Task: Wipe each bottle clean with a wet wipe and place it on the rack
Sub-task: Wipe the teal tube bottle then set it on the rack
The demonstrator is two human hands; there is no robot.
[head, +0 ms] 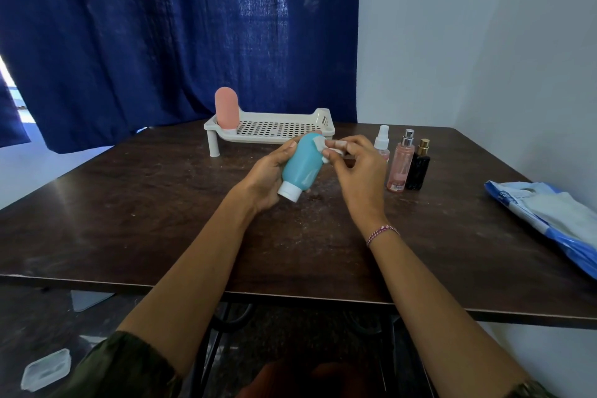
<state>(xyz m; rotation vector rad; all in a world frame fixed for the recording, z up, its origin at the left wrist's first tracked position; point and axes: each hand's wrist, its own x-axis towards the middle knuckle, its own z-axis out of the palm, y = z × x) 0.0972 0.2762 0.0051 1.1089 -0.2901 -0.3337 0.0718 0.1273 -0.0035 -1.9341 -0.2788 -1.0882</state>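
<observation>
Progress is judged early: one pink bottle [226,108] is stood at the left end of the rack [325,121]. Before the rack, a teal bottle [302,168] is gripped by the left hand [266,179] and rubbed with a wipe [325,149] pinched by the right hand [358,168]. Right of the rack, three spray bottles [400,165] are left waiting.

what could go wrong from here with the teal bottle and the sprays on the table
1. The left hand holds the teal bottle tilted, cap down, while the right hand pinches the wet wipe on it; once damp, it may slip.
2. The pink spray bottle, black spray bottle and small clear spray bottle stand close together; grabbing one might topple another.
</observation>
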